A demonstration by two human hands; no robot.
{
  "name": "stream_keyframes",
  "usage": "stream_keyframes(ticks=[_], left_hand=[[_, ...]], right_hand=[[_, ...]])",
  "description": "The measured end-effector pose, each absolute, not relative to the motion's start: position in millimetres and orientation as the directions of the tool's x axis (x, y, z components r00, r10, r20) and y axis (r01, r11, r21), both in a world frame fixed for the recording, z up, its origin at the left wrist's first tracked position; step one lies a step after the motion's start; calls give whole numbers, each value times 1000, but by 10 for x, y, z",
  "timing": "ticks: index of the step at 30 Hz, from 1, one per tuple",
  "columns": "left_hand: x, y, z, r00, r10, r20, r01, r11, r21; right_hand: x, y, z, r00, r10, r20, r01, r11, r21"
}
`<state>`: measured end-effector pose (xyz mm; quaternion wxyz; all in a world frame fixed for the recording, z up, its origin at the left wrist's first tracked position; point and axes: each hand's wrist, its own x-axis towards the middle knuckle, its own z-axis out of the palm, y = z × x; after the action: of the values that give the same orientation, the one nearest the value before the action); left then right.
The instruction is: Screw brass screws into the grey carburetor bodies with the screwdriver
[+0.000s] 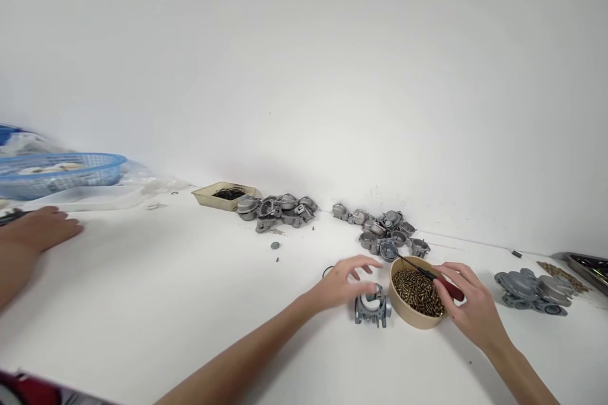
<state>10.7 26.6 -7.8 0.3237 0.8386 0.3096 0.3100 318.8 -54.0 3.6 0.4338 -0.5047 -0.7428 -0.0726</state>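
Note:
My left hand [339,285] hovers with its fingers apart, just above and left of a grey metal carburetor body [373,309] on the table. No object shows in its fingers. In my right hand [470,304] is a screwdriver with a red and black handle [450,288], its dark shaft slanting up to the left. The screwdriver lies across the top of a round tan tub [415,319] full of small brass-coloured screws [418,292]. Beyond the tub's rim stands a round grey metal bowl part [389,251], near the shaft's tip.
Grey cast parts [375,228] and more castings [280,209] lie in piles by the wall. A yellowish tray [204,197] holds black rings. At right are assembled castings [532,291] and loose brass pieces [563,275]. Another person's hand [45,228] rests near a blue basket [95,171].

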Motion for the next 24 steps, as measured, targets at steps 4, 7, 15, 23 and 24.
stream_keyframes(ticks=[4,7,15,23,24], left_hand=[[90,725,-22,491,804,337,480,-572,665],[166,1041,-32,452,839,303,577,-534,619],[559,1390,-76,389,864,320,695,-503,514],[740,1656,82,489,828,274,755,-559,343],[743,1686,109,505,823,261,757,-568,324]], right_hand=[[3211,-526,58,-122,658,743,825,483,-292],[3215,-521,60,-124,656,745,826,484,-289],[3276,-469,51,-140,626,767,830,497,-254],[3300,-426,3,-166,614,771,815,526,-243],[3300,-429,4,-167,613,772,812,530,-245]])
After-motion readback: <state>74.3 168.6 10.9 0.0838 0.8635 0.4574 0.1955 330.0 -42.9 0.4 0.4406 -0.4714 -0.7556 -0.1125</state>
